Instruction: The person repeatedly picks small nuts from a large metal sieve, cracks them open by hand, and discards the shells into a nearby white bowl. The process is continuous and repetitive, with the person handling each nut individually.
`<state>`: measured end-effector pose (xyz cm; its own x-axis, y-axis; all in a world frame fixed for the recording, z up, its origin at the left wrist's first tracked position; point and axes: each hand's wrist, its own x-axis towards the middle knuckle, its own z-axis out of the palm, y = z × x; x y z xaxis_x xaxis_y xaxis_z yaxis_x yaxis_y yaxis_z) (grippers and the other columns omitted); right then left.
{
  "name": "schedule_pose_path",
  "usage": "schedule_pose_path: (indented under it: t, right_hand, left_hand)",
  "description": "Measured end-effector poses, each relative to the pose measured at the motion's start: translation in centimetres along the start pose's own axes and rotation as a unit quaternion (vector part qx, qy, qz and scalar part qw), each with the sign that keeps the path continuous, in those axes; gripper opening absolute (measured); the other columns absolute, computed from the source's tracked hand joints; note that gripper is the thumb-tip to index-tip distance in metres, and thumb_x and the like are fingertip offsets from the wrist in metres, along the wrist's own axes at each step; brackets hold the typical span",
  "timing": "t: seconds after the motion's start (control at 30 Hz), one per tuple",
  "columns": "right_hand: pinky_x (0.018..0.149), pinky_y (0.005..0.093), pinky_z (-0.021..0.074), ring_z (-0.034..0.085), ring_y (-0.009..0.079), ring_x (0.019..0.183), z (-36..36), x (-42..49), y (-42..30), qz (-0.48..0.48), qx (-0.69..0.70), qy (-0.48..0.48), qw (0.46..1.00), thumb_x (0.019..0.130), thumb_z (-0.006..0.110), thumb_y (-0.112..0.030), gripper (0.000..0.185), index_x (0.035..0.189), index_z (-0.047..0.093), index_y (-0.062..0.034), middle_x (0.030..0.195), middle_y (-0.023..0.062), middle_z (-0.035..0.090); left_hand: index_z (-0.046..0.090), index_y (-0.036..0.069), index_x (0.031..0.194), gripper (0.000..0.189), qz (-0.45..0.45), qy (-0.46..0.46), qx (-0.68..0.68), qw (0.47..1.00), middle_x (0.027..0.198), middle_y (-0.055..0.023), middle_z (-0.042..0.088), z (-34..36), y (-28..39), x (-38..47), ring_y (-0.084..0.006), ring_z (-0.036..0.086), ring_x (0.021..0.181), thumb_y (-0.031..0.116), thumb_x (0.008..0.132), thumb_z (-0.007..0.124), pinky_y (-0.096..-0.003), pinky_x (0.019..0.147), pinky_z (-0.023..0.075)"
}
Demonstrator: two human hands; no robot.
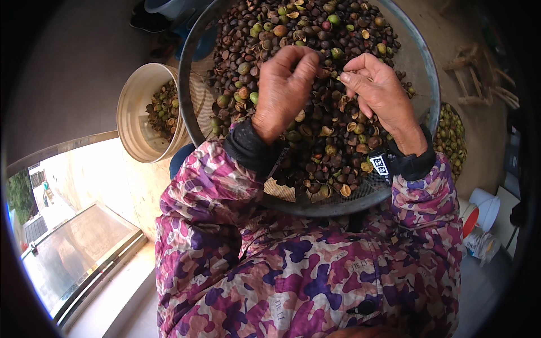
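A large round sieve with a wire mesh [434, 80] lies before me, heaped with dark brown nuts [236, 25], some green and reddish fruits and split husks. My left hand [289, 86] is above the middle of the heap, thumb against curled fingers; a dark piece shows by its fingertips, but whether it is gripped is unclear. Just to the right, my right hand [378, 91] holds a small pale husk piece between thumb and fingers, the lower fingers loosely bent. The two hands are apart.
Left of the sieve stands a pale plastic bucket [131, 114] partly filled with husks and green pieces. A container of green fruits [450, 139] is at the right, under the rim. Wooden stools [471, 76], a white bucket [486, 207] and a plastic bag [482, 245] are further right.
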<state>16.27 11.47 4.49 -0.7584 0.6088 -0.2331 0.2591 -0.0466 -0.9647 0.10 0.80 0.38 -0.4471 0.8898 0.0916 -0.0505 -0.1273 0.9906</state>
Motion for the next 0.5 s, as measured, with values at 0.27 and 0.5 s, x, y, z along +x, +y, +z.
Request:
schedule_pose_path:
  t: [0.27, 0.5]
  right_hand:
    - [0.061, 0.0269, 0.0489, 0.060, 0.0095, 0.069, 1.2, -0.1, -1.0, -0.215, -0.164, -0.047, 0.961, 0.090, 0.063, -0.006, 0.026, 0.115, 0.055, -0.0006, 0.081, 0.0033, 0.062]
    - [0.077, 0.0365, 0.0493, 0.063, 0.0240, 0.086, -2.3, 6.2, 1.2, -0.159, -0.347, 0.008, 0.924, 0.085, 0.067, -0.018, 0.030, 0.108, 0.059, 0.0000, 0.090, 0.0115, 0.064]
  left_hand:
    - [0.055, 0.007, 0.111, 0.036, -0.300, -0.106, -0.283, 0.905, 0.089, -0.0042, 0.060, 0.3, 1.0, -0.5, -0.0147, 0.058, 0.066, 0.039, 0.102, 0.045, -0.0249, 0.045, 0.0443]
    - [0.060, 0.004, 0.097, 0.019, -0.322, -0.093, -0.279, 0.900, 0.081, -0.0020, 0.056, 0.4, 0.6, -0.3, -0.0102, 0.052, 0.064, 0.023, 0.096, 0.059, -0.0212, 0.041, 0.0360]
